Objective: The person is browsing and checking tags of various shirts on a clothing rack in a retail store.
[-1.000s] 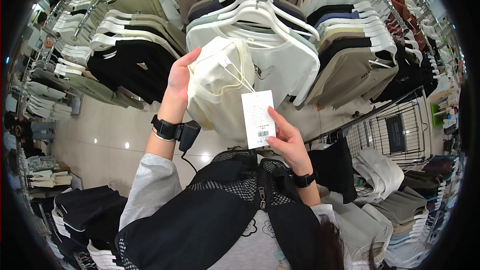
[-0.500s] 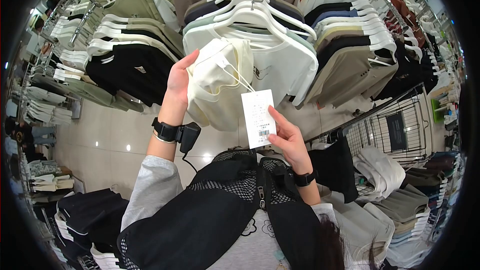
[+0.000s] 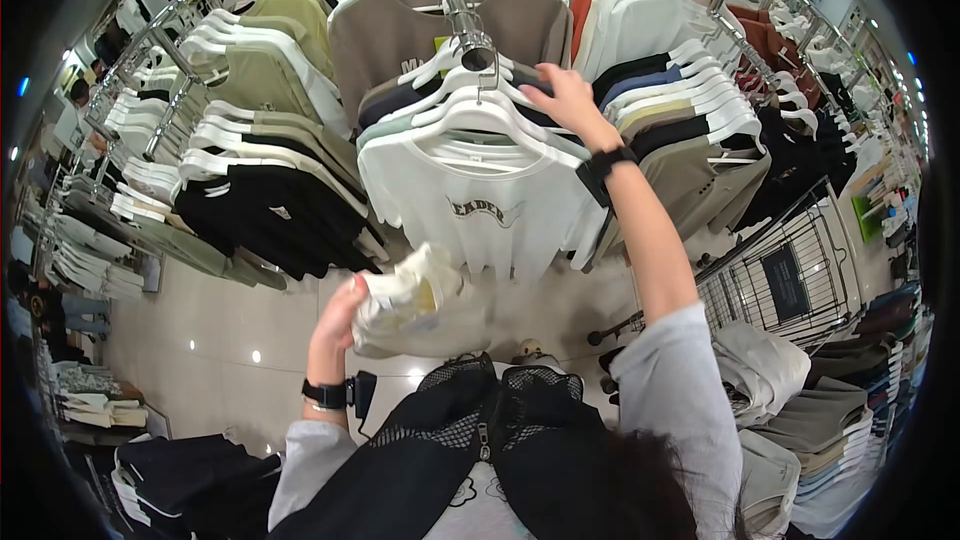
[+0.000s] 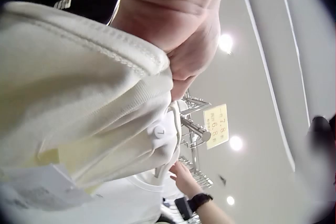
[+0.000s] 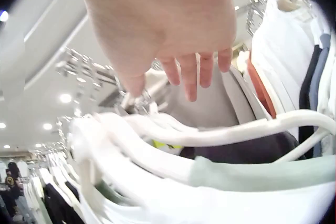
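Observation:
My left hand grips a bunched cream shirt low in front of the rack, its fingers mostly hidden behind the cloth. In the left wrist view, the shirt's ribbed neckband and a blurred white tag show. Up at the rack, my right hand reaches over the white hangers, fingers spread and holding nothing. The right wrist view shows the fingertips hanging just above the hanger shoulders. Below hangs a white printed T-shirt, foremost on this rail.
A chrome rail juts toward me. Black shirts hang at left, taupe shirts at right. A wire shopping cart stands at right, with grey-white clothes near it. A yellow price sign hangs beyond the rack.
My right hand has let go of the price tag and moved up to the hangers. The left hand has lowered the cream shirt toward me. The head view has tilted up.

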`<state>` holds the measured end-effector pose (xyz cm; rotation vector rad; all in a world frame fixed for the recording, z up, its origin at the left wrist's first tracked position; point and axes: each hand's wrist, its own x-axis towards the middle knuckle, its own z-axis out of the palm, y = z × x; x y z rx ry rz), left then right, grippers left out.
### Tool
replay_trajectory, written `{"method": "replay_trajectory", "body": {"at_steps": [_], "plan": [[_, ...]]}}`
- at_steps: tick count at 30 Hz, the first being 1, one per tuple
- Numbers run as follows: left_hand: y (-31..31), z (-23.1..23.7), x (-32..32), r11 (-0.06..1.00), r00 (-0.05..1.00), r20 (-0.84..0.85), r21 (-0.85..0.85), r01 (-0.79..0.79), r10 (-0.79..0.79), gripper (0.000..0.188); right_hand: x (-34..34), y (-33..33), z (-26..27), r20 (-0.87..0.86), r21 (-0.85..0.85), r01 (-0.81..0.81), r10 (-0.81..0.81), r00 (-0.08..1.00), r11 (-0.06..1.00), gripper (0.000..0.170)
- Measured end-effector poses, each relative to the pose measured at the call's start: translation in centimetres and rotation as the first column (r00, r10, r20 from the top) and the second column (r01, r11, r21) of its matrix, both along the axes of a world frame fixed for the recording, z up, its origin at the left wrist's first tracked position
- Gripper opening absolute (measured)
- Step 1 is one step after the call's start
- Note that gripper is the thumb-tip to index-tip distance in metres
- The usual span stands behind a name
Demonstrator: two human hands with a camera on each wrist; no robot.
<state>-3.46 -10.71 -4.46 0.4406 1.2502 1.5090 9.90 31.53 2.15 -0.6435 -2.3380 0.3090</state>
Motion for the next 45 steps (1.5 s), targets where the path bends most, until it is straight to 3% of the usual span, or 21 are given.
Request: {"method": "replay_trajectory", "body": {"at_steps": [2,4,9,11,14,16,18,19,20,22,23,25,27,29,31,32,37,40,41,43,45], "plan": [[-1.1,-0.3,0.7,0.988,0.919,-0.390,-0.157,-0.007,-0.055,0.036,-1.5,2.1,-1.4,0.196,-0.288,-0.080,0.141,0.970,0.954,0.054],[-2.1,-1.3,0.9,0.981,0.681,-0.724,-0.192,-0.043,-0.111,0.034,-1.9,2.5,-1.6,0.350,-0.425,-0.135,0.300,0.887,0.895,0.049],[-3.4,-1.7,1.3,0.921,0.562,-0.818,-0.306,-0.242,-0.124,0.028,-1.2,4.5,0.5,0.317,-0.218,-0.042,0.112,0.942,0.975,0.048],[-3.7,-1.9,1.2,0.928,0.281,-0.922,-0.324,-0.185,-0.266,0.027,0.8,5.2,3.6,0.344,-0.212,0.026,0.050,0.938,0.977,0.047],[-2.3,0.9,2.0,0.817,0.396,-0.788,-0.559,-0.139,-0.472,0.029,6.7,5.1,8.0,0.257,-0.247,0.096,-0.031,0.966,0.964,0.042],[-1.9,0.8,2.1,0.830,0.391,-0.790,-0.548,-0.105,-0.472,0.031,12.3,3.6,10.1,0.215,-0.256,0.156,-0.101,0.971,0.954,0.041],[-1.4,1.2,2.4,0.843,0.391,-0.795,-0.532,-0.083,-0.464,0.033,18.9,1.4,8.3,-0.055,-0.274,0.187,-0.210,0.976,0.943,0.036],[-0.8,1.9,2.9,0.855,0.377,-0.807,-0.515,-0.070,-0.455,0.032,20.9,-2.4,8.7,-0.066,-0.403,0.284,-0.337,0.939,0.870,0.031],[-0.1,2.4,3.3,0.865,0.364,-0.819,-0.497,-0.063,-0.444,0.031,22.8,-4.2,7.0,-0.222,-0.442,0.170,-0.291,0.931,0.881,0.027],[1.2,3.1,4.0,0.908,0.345,-0.855,-0.419,-0.016,-0.388,0.030,25.1,-9.4,4.2,-0.256,-0.717,0.112,-0.409,0.876,0.688,0.021],[1.9,3.6,4.3,0.939,0.316,-0.887,-0.338,0.054,-0.338,0.029,26.6,-11.7,1.6,-0.521,-0.799,-0.273,-0.390,0.760,0.535,0.018],[3.7,5.1,4.9,0.956,0.325,-0.905,-0.222,0.192,-0.276,0.023,26.1,-16.9,-1.1,-0.633,-0.765,-0.418,-0.458,0.624,0.489,0.018],[5.0,6.2,5.9,0.931,0.352,-0.908,-0.096,0.354,-0.227,0.019,26.0,-19.8,-5.2,-0.587,-0.765,-0.349,-0.365,0.723,0.540,0.026],[6.2,8.4,7.4,0.863,0.333,-0.911,-0.045,0.504,-0.243,0.008,24.2,-22.2,-7.5,-0.436,-0.677,-0.113,-0.272,0.858,0.727,0.041],[7.2,9.5,8.6,0.804,0.298,-0.926,-0.010,0.595,-0.232,0.009,20.2,-24.2,-4.2,-0.205,-0.570,-0.064,-0.067,0.977,0.819,0.050],[7.6,9.8,9.0,0.732,0.275,-0.940,0.043,0.680,-0.201,0.010,18.7,-24.7,-4.1,-0.230,-0.537,-0.103,-0.028,0.973,0.837,0.050],[8.0,10.3,9.2,0.723,0.341,-0.932,0.150,0.674,-0.125,0.015,15.1,-25.2,-4.6,-0.203,-0.374,-0.249,0.184,0.962,0.893,0.030],[7.2,9.3,7.4,0.883,0.060,-0.997,-0.007,0.469,-0.040,0.020,15.9,-24.7,-3.9,-0.185,-0.342,-0.200,0.143,0.972,0.918,0.025],[7.2,7.9,6.5,0.885,0.062,-0.997,-0.007,0.466,-0.041,0.020,16.1,-24.7,-3.4,-0.205,-0.314,-0.149,0.086,0.975,0.938,0.024],[7.2,5.0,4.9,0.977,-0.136,-0.981,0.114,0.181,0.140,0.020,16.1,-25.0,-2.2,-0.222,-0.360,-0.114,0.033,0.975,0.926,0.023],[6.8,2.3,4.0,0.993,-0.026,-0.993,0.117,0.035,0.118,0.017,15.9,-25.1,-1.7,-0.235,-0.392,-0.060,-0.037,0.971,0.918,0.023]]}}
